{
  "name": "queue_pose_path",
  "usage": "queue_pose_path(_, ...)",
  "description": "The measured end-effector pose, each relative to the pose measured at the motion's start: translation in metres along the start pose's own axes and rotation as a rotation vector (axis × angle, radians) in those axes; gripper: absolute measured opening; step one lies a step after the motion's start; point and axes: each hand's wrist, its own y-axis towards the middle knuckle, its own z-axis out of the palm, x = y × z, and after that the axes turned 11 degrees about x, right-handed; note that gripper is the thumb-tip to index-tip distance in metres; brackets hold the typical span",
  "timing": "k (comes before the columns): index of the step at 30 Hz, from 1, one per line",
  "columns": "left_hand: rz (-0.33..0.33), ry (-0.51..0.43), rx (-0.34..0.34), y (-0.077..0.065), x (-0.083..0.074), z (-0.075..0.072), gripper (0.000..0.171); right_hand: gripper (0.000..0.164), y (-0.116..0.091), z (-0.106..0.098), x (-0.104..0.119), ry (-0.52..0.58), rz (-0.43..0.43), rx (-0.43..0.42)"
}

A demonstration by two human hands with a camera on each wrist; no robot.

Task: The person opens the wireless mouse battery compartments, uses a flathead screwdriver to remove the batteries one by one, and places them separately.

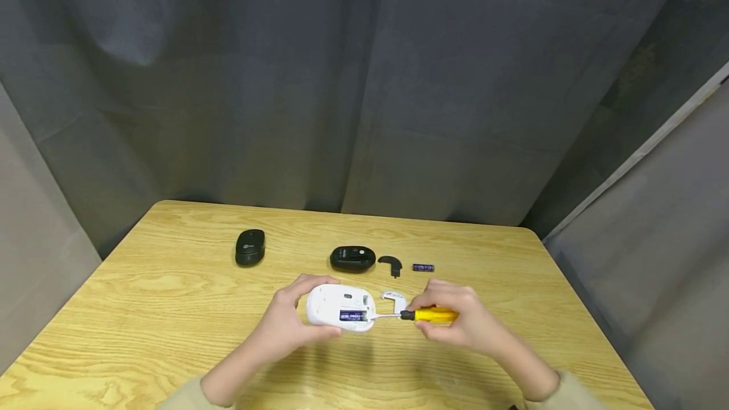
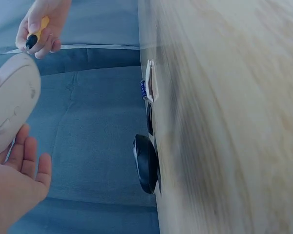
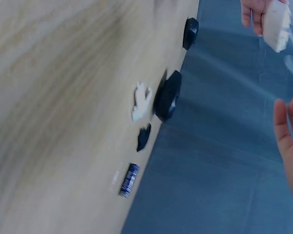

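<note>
My left hand (image 1: 293, 318) grips a white computer mouse (image 1: 324, 305) by its left end, its underside turned up. A dark blue battery (image 1: 353, 316) sits in the mouse's uncovered compartment. In my right hand (image 1: 455, 315) is a yellow-handled screwdriver (image 1: 435, 314), its metal shaft pointing left and its tip right at the battery's end. The mouse is held above the table, as the left wrist view shows. Just past the screwdriver lies a white battery cover (image 1: 395, 300), partly overlapped by the right fingers in the head view.
Farther back on the wooden table (image 1: 171, 309) lie an upturned black mouse (image 1: 353, 259), a black battery cover (image 1: 392, 264) and a loose blue battery (image 1: 423, 267). Another black mouse (image 1: 250, 247) stands at the left. Grey curtains (image 1: 273, 112) hang behind the table.
</note>
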Motion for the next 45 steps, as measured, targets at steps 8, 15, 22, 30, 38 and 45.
queue_pose_path(8, -0.054, -0.107, 0.026, 0.001, 0.003, 0.002, 0.067, 0.035, -0.005, 0.011, -0.002, 0.166, 0.153, -0.081)
queue_pose_path(15, -0.055, -0.210, 0.033, 0.001, 0.004, 0.004, 0.066, 0.034, -0.013, 0.026, -0.011, 0.296, 0.219, -0.126)
queue_pose_path(22, -0.021, -0.351, 0.039, 0.002, 0.007, 0.007, 0.068, 0.032, -0.010, 0.034, -0.007, 0.414, 0.236, -0.173)
queue_pose_path(30, -0.017, -0.392, 0.035, 0.003, 0.007, 0.009, 0.069, 0.032, -0.011, 0.039, -0.008, 0.456, 0.270, -0.217)
queue_pose_path(38, -0.064, -0.323, 0.004, 0.002, 0.005, 0.008, 0.069, 0.032, -0.012, 0.038, -0.008, 0.418, 0.264, -0.203)
queue_pose_path(45, -0.078, -0.293, 0.004, 0.003, 0.005, 0.009, 0.070, 0.029, -0.012, 0.032, -0.006, 0.388, 0.310, -0.158)
